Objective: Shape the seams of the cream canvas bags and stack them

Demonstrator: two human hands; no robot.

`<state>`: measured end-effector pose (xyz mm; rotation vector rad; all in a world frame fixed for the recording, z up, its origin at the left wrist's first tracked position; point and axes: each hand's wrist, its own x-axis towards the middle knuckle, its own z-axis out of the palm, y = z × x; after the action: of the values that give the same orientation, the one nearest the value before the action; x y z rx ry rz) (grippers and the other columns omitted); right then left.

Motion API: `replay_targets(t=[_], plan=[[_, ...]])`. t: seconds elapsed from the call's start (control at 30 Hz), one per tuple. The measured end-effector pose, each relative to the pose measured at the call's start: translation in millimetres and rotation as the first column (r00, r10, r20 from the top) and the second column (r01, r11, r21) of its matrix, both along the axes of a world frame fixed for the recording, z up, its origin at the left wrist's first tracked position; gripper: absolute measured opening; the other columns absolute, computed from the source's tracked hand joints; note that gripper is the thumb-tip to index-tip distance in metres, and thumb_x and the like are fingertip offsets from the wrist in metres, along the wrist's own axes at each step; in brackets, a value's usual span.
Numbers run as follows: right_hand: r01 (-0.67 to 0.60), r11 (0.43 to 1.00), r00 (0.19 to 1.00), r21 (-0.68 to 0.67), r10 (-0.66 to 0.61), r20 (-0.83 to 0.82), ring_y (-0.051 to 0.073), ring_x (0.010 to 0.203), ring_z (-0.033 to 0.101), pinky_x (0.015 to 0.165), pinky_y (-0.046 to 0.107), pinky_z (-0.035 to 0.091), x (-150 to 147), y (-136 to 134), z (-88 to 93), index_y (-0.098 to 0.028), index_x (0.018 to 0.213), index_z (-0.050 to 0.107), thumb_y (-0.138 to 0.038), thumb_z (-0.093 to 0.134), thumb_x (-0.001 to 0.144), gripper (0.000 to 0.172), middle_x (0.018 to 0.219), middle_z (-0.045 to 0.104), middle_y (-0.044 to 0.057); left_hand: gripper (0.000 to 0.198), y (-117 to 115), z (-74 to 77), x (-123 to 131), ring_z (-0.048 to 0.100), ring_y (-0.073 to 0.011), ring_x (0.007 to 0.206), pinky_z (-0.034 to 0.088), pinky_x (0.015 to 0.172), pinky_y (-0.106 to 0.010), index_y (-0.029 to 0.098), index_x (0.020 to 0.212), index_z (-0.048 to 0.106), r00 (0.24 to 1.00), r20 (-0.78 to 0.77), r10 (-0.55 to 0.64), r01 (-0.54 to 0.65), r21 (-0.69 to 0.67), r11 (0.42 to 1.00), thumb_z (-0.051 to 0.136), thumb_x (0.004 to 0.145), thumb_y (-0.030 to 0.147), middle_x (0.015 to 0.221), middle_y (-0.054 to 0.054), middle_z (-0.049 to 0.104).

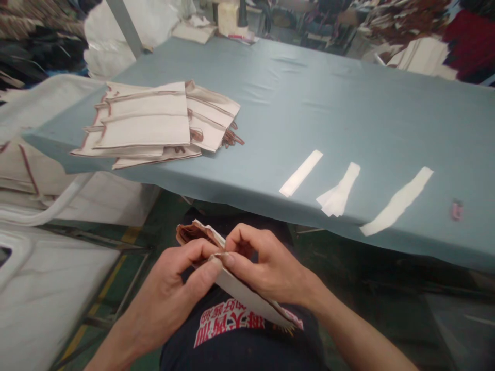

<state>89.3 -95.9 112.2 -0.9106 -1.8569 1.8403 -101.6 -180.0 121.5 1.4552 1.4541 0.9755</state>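
Note:
A cream fabric piece with brown edging point(247, 299) lies over my lap, its brown inner side showing at the upper left end. My left hand point(189, 273) pinches its edge between thumb and forefinger. Right beside it, my right hand point(255, 257) pinches the same edge, the fingertips of both hands almost touching. Whatever small part sits between the fingertips is too hidden to make out. Beyond my hands, a stack of similar cream pieces point(147, 121) with brown edges and brown cords rests on the table's left part.
The blue-green covered table point(263, 123) stretches ahead. Along its near edge lie white strips point(301, 173) in several groups and a small pinkish object point(457, 210). White bins with cream pieces point(23, 175) stand at left. Fabric heaps fill the background.

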Motion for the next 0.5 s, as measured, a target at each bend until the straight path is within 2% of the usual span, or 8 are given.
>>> replay_targets(t=[0.1, 0.3, 0.4, 0.5], plan=[[0.010, 0.998, 1.000, 0.069, -0.012, 0.023, 0.011, 0.060, 0.047, 0.056, 0.026, 0.035, -1, -5, 1.2, -0.021, 0.085, 0.057, -0.037, 0.069, 0.096, 0.022, 0.069, 0.056, -0.006, 0.028, 4, -1.6, 1, 0.061, -0.0123, 0.061, 0.048, 0.059, -0.018, 0.021, 0.070, 0.072, 0.999, 0.013, 0.040, -0.040, -0.053, 0.998, 0.073, 0.094, 0.036, 0.067, 0.004, 0.069], [0.048, 0.996, 0.992, 0.076, -0.056, 0.115, 0.012, 0.062, 0.054, 0.057, 0.025, 0.038, -2, -13, -2.3, -0.021, 0.087, 0.061, -0.035, 0.064, 0.099, 0.019, 0.072, 0.062, -0.005, 0.030, 1, -9.9, -4, 0.067, -0.0133, 0.065, 0.052, 0.063, -0.018, 0.021, 0.075, 0.078, 1.000, 0.011, 0.018, -0.017, -0.090, 0.996, 0.067, 0.100, 0.035, 0.070, 0.003, 0.075], [0.091, 0.976, 0.987, 0.196, -0.115, 0.115, 0.013, 0.069, 0.061, 0.064, 0.026, 0.044, 0, -20, -3.8, -0.021, 0.092, 0.064, -0.034, 0.066, 0.100, 0.015, 0.082, 0.069, -0.002, 0.028, -4, -9.3, 0, 0.067, -0.0134, 0.061, 0.050, 0.059, -0.018, 0.022, 0.079, 0.079, 0.997, -0.036, 0.068, -0.069, -0.047, 0.996, 0.065, 0.100, 0.035, 0.070, 0.003, 0.075], [0.147, 0.928, 0.966, 0.343, -0.209, 0.153, 0.014, 0.072, 0.063, 0.068, 0.026, 0.044, 4, -31, -9.6, -0.020, 0.094, 0.065, -0.033, 0.068, 0.101, 0.015, 0.085, 0.071, -0.001, 0.029, -10, -8.1, 9, 0.064, -0.0130, 0.057, 0.047, 0.054, -0.018, 0.022, 0.079, 0.079, 0.984, -0.058, 0.171, -0.171, 0.006, 0.985, 0.065, 0.099, 0.037, 0.068, 0.003, 0.074]])
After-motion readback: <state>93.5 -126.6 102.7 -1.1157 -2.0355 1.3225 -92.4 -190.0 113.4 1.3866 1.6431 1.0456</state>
